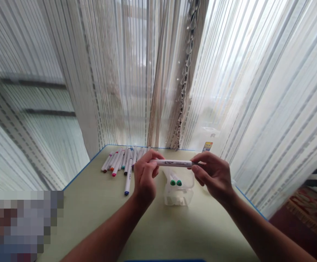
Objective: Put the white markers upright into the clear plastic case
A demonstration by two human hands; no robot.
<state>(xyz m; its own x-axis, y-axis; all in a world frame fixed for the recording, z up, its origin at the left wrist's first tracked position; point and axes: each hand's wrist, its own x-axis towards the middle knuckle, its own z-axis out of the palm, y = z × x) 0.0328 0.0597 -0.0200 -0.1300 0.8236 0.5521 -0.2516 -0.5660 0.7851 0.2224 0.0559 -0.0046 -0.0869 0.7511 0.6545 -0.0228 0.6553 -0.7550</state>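
Observation:
A white marker (175,163) with dark print along its barrel is held level between my two hands, above the table. My left hand (146,173) is closed around its left end, and my right hand (212,174) pinches the right end, where a dark tip shows partly. Below it stands a clear plastic case (178,198) with its lid up. Two green-ended markers (176,182) lie in the case. Left of my left hand, a single blue-ended marker (128,176) lies apart from a pile of white markers (118,160) with ends in several colours.
The pale green table (98,211) has a blue edge. Behind it hang striped sheer curtains (125,72). A clear container with a yellow label (207,146) stands at the back right. A blurred patch covers the lower left corner.

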